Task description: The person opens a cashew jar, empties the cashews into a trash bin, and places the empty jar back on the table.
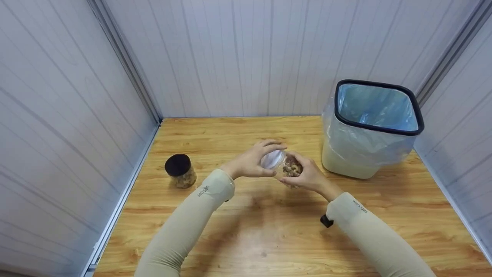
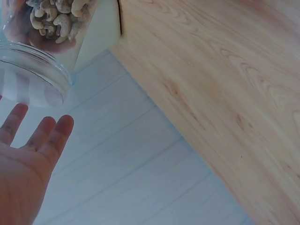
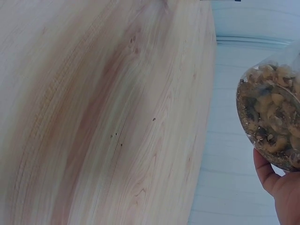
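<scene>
A clear jar of cashews is tilted above the table, its white-covered mouth end facing left. My right hand grips the jar near its base, and the right wrist view shows its nut-filled bottom. My left hand is at the mouth end, thumb below and fingers above. In the left wrist view, the spread fingers of that hand stand just off the jar's rim; the thumb is hidden there. A second jar with a black lid stands upright at the left.
A white bin with a black rim and a clear bag liner stands at the right back. Pale panel walls enclose the wooden table at the back and both sides.
</scene>
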`<state>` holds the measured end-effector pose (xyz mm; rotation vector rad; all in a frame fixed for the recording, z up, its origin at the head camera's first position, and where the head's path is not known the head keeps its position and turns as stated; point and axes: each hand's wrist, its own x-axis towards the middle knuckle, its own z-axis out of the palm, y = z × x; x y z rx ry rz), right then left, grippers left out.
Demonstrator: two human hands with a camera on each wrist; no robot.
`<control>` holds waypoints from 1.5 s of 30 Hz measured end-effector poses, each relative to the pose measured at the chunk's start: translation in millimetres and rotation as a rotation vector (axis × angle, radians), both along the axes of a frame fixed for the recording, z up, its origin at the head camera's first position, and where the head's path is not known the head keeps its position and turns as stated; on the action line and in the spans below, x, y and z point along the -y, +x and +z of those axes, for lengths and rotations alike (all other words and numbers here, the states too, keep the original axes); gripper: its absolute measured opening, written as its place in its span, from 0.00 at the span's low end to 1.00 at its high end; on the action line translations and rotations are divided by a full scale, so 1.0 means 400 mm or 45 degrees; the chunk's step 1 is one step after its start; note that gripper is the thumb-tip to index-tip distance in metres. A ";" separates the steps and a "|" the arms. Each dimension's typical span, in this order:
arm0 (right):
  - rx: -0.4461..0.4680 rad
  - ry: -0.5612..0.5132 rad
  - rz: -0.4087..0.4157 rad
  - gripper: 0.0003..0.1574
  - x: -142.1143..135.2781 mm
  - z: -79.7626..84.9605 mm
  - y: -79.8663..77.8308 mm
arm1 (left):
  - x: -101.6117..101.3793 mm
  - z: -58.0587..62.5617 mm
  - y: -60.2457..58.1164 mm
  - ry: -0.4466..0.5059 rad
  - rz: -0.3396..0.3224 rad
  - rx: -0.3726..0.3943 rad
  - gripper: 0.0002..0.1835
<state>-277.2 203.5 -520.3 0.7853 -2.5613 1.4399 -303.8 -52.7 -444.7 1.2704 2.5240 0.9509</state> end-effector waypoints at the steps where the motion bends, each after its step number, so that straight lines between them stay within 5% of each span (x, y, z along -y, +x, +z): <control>1: 0.003 0.004 0.000 0.47 0.000 0.000 0.001 | 0.001 0.002 0.000 0.003 -0.002 0.015 0.46; 21: -0.009 -0.006 0.017 0.48 0.001 0.004 0.002 | 0.010 0.005 -0.004 0.047 0.059 0.167 0.41; 32: -0.089 0.049 0.017 0.51 -0.002 -0.007 0.001 | -0.004 -0.004 0.000 -0.049 0.173 0.094 0.39; 45: -0.095 0.061 0.008 0.51 0.000 -0.014 0.008 | -0.013 -0.019 0.005 -0.055 0.310 0.159 0.38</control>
